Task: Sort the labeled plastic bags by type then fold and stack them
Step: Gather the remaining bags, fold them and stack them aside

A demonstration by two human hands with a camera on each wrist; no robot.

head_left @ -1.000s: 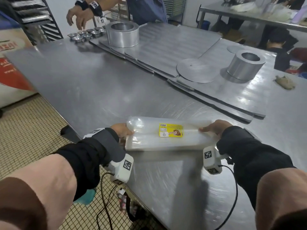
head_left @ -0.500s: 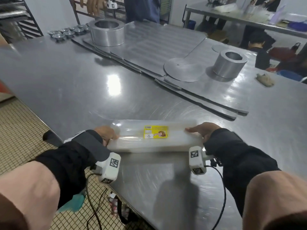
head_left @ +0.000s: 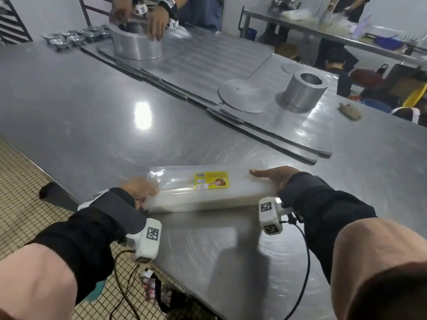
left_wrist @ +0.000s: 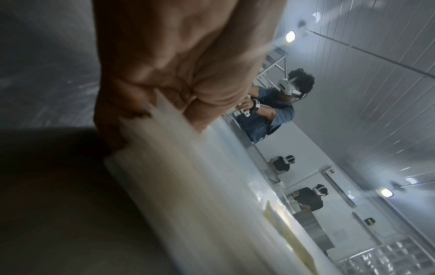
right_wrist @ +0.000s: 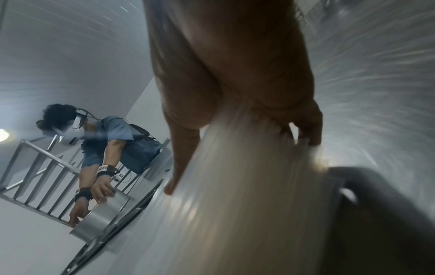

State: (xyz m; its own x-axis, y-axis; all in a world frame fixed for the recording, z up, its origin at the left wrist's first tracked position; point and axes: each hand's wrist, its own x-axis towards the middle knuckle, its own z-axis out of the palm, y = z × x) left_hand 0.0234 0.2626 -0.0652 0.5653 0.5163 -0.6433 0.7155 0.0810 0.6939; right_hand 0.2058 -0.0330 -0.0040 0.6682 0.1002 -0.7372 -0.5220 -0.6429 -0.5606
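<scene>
Both hands hold a thick stack of clear bags (head_left: pixel 208 192) by its ends on the steel table (head_left: pixel 92 116) near its front edge — the left hand (head_left: pixel 138 189) curls tightly round the left end, fingers clamped on the layers, while the right hand (head_left: pixel 275 177) grips the right end, thumb along the top and fingers underneath. Both forearms reach forward, wrists low. Since a second ago the stack's left end has swung nearer — its yellow label (head_left: pixel 211 180) still faces up
</scene>
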